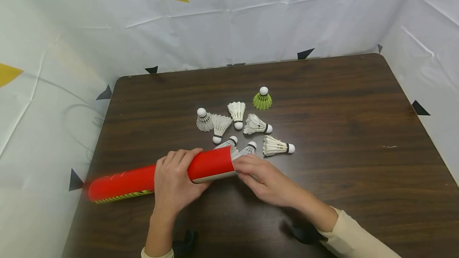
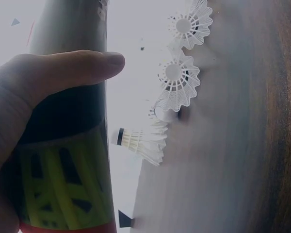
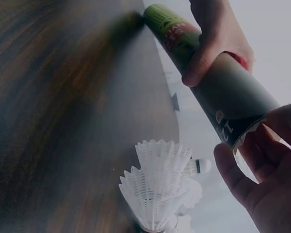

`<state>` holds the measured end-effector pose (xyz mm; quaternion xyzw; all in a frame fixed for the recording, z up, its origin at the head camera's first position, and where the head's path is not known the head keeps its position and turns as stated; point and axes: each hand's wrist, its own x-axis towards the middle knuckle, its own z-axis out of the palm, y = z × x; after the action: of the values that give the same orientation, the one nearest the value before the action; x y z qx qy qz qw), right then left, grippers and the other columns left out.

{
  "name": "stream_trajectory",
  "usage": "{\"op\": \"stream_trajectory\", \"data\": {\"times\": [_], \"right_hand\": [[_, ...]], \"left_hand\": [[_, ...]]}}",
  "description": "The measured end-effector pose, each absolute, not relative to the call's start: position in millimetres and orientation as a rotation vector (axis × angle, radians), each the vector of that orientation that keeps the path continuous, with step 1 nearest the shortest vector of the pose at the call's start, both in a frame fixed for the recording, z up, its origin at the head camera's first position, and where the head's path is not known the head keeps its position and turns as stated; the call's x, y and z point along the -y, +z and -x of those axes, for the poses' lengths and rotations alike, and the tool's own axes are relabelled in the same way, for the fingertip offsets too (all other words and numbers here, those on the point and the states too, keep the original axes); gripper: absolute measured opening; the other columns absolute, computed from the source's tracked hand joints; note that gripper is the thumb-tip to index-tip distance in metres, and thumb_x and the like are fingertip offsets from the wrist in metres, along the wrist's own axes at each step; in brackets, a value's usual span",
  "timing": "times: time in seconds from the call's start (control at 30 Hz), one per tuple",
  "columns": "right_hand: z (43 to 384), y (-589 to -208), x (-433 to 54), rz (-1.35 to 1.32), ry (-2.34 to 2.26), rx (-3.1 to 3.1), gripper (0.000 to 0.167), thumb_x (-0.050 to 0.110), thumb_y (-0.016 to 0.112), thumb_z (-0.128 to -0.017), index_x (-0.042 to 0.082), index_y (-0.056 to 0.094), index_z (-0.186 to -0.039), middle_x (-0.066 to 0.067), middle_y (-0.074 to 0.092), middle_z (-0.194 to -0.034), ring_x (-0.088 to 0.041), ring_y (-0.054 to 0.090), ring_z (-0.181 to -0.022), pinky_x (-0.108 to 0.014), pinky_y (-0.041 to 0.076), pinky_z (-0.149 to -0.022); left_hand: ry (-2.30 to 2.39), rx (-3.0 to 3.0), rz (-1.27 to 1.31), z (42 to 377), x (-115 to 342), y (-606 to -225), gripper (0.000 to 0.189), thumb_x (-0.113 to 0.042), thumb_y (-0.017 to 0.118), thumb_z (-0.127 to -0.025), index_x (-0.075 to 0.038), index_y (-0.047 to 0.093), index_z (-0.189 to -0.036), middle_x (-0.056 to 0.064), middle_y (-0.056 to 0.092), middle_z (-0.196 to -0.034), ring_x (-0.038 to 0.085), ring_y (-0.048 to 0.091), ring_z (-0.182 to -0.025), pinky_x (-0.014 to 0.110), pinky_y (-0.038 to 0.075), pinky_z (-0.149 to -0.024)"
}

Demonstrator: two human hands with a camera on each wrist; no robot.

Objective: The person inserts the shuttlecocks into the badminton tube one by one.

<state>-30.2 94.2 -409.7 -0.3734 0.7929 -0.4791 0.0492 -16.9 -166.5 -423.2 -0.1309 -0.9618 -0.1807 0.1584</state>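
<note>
A person's two bare hands work at a dark brown wooden table (image 1: 340,130). The left hand (image 1: 175,182) curls its grip around the middle of a long red cardboard tube with a yellow patterned band (image 1: 157,175), which lies slanted across the lower left of the head view, its open end toward the centre. The right hand (image 1: 267,180) has its fingers bent at that open mouth, touching the rim; what it pinches there, if anything, cannot be told. Just past the mouth lie white feather shuttlecocks with white cork tips (image 1: 274,145), scattered near one another, and one green plastic shuttlecock (image 1: 262,98) stands farther up.

The tube looks light, stiff and smooth, likely to roll, so a wrap around its middle suits it. The shuttlecocks look very light and fragile at the feathers; the cork end seems the safer hold.
</note>
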Motion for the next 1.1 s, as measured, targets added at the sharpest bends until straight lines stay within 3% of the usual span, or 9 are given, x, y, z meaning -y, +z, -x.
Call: {"op": "stream_trajectory", "data": {"times": [0.63,1.1], "right_hand": [[37.8,-413.2,-86.6,1.152,-1.441,-2.276,0.04,-0.008,0.05,-0.076,0.015,0.067,-0.105,0.013,0.057,-0.112,-0.008,0.05,-0.104,-0.029,0.044,-0.092],[31.6,-413.2,-94.4,1.125,-1.584,-2.285,0.048,-0.012,0.054,-0.08,0.009,0.069,-0.12,0.005,0.063,-0.12,-0.014,0.056,-0.109,-0.032,0.047,-0.094]], "left_hand": [[-0.504,2.772,0.374,16.1,165.3,-422.2,0.076,-0.044,0.091,-0.055,-0.023,0.065,-0.122,0.001,0.069,-0.103,0.024,0.059,-0.094,0.048,0.045,-0.081],[-0.505,2.77,0.393,16.2,165.6,-423.2,0.075,-0.044,0.09,-0.056,-0.022,0.064,-0.123,0.001,0.068,-0.103,0.024,0.058,-0.094,0.047,0.045,-0.081]]}}
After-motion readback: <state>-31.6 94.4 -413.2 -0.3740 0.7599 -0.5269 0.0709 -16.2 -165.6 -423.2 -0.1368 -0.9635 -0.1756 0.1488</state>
